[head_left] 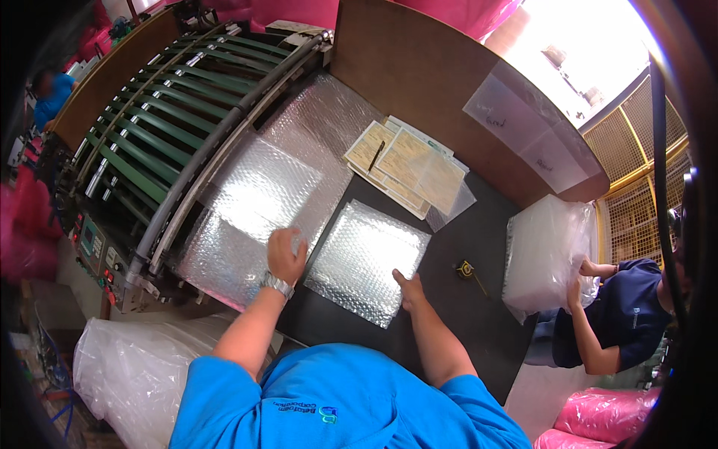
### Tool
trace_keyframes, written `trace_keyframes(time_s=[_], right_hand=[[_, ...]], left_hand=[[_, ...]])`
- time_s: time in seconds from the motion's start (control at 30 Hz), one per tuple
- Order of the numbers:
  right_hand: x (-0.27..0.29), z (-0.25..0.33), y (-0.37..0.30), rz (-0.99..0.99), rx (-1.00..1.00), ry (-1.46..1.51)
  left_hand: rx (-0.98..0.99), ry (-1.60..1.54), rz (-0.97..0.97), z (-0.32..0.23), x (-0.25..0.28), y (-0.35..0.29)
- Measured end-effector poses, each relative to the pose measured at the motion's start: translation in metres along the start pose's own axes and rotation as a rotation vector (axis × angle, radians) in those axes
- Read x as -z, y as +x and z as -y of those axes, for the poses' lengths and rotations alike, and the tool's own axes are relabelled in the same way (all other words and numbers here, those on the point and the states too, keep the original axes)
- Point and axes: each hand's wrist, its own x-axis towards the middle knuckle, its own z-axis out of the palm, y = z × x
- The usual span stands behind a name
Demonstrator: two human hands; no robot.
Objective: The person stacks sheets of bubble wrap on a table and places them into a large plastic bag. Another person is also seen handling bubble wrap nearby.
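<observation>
A square silver bubble-wrap pouch (366,258) lies on the black tabletop in front of me. My right hand (407,288) grips its right edge, thumb on top and fingers partly hidden. To the left, silver bubble-wrap sheets (258,187) spread from the table up to the roller machine. My left hand (286,254), with a metal watch on the wrist, is over the right edge of these sheets. Its fingers are curled, and what they pinch is too unclear to name.
Papers (419,168) with a pen sit at the back. A yellow tape measure (466,269) rests to the right. At the right, a co-worker's hands hold a plastic-wrapped stack (550,251). The green-slatted machine (164,112) stands left; a brown panel (419,67) rises behind.
</observation>
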Motion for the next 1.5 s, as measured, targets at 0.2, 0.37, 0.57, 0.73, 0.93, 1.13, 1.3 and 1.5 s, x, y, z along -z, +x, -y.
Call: trace_keyframes(time_s=[0.2, 0.37, 0.57, 0.73, 0.93, 1.13, 1.3, 1.5], right_hand=[[-0.019, -0.016, 0.009, 0.041, -0.057, -0.113], [-0.002, -0.028, 0.009, 0.136, -0.100, -0.071], [0.004, -0.022, -0.015, 0.224, -0.075, 0.173], [0.007, 0.000, -0.028, 0.177, 0.171, -0.036], [0.009, 0.135, -0.119, 0.165, 0.490, -0.956], [-0.005, 0.170, -0.166, 0.263, 0.824, -1.408], [0.001, 0.116, -0.135, 0.287, 0.579, -1.531], [0.012, 0.106, -0.140, 0.181, 0.636, -1.426]], left_hand=[[0.403, 0.521, 0.516, 0.037, -0.012, 0.037], [0.261, 0.334, 1.175, 0.018, -0.038, -0.023], [0.124, -0.006, 1.316, -0.038, -0.049, -0.086], [0.124, -0.091, 1.087, -0.053, -0.054, -0.080], [-0.215, 0.044, 0.312, -0.079, 0.003, 0.010], [-0.067, -0.544, 0.818, -0.059, -0.011, 0.010], [0.088, -0.494, 0.883, -0.062, -0.038, -0.058], [0.401, -0.545, 0.899, -0.075, -0.032, -0.064]])
